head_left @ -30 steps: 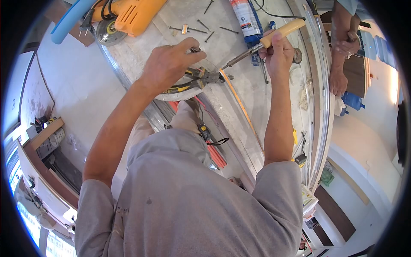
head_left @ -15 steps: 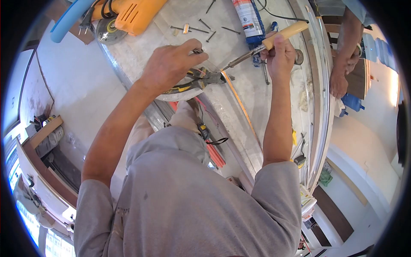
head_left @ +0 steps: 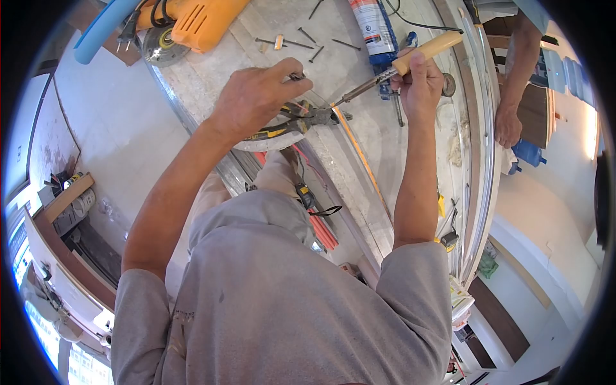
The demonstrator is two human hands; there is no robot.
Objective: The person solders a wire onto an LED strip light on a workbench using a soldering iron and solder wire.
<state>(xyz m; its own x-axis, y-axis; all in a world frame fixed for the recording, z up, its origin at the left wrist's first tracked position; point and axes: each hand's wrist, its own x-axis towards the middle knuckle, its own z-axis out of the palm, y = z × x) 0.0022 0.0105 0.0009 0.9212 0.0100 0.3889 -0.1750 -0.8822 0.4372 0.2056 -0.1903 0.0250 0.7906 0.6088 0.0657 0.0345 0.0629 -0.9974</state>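
Note:
My right hand (head_left: 420, 80) grips the cream handle of a soldering iron (head_left: 428, 52). Its metal tip meets the end of a thin orange-lit strip (head_left: 360, 157) that runs down the work surface. Pliers with black and yellow handles (head_left: 311, 115) lie with their jaws at that same strip end. Above the pliers' handles, my left hand (head_left: 260, 93) is closed, thumb and fingers pinched around something small and dark that I cannot make out. A caulking gun with a blue and white tube (head_left: 374, 32) lies behind the iron.
An orange angle grinder (head_left: 204, 25) with its disc lies at the back left, near several loose screws (head_left: 310, 40). A tape measure (head_left: 450, 239) sits at the right edge. Another person's hand (head_left: 508, 127) rests beyond the metal profiles on the right.
My hands and the iron have shifted slightly in view and otherwise hold their pose. One of the other person's hands has withdrawn from beside the one on the right edge.

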